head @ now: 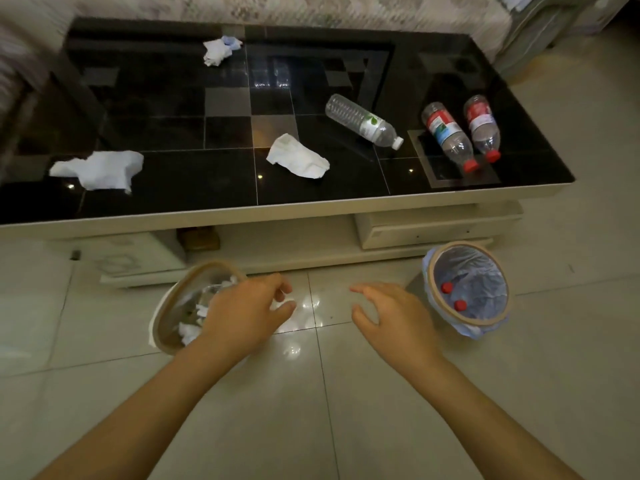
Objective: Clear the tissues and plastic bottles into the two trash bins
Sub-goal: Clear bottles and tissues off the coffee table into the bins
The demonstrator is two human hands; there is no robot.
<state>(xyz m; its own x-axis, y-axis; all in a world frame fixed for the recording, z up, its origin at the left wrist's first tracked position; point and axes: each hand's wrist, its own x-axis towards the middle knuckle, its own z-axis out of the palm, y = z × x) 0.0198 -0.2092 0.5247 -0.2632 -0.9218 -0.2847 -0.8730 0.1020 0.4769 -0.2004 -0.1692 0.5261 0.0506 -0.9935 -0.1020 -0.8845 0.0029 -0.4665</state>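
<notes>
We see a glossy black tiled tabletop (pixel 166 133) with a cream edge, and on it three crumpled white tissues and three clear plastic bottles, all lying on their sides. One flat white tissue (pixel 98 169) sits at the near left corner, a second folded white tissue (pixel 298 157) lies near the middle by the front edge, and a small balled white tissue with a bluish scrap (pixel 219 50) rests at the far side. A clear ribbed bottle with a green-and-white label and white cap (pixel 363 121) lies just right of the middle tissue. Farther right, two clear bottles with red labels and red caps lie side by side, the nearer one (pixel 449 136) just beside the other (pixel 482 128), caps pointing toward us.

On the pale tiled floor (pixel 311 410) in front of the tabletop stand two round bins. The left bin with a tan rim and white body (pixel 162 317) holds white tissues. The right bin with a tan rim and a blue plastic liner (pixel 433 289) holds bottles, of which we make out two red caps.

Our left hand (pixel 242 313) hangs over the right edge of the left bin, fingers loosely curled, holding nothing. Our right hand (pixel 394 317) hovers above the floor between the bins, fingers spread and relaxed, also empty.
</notes>
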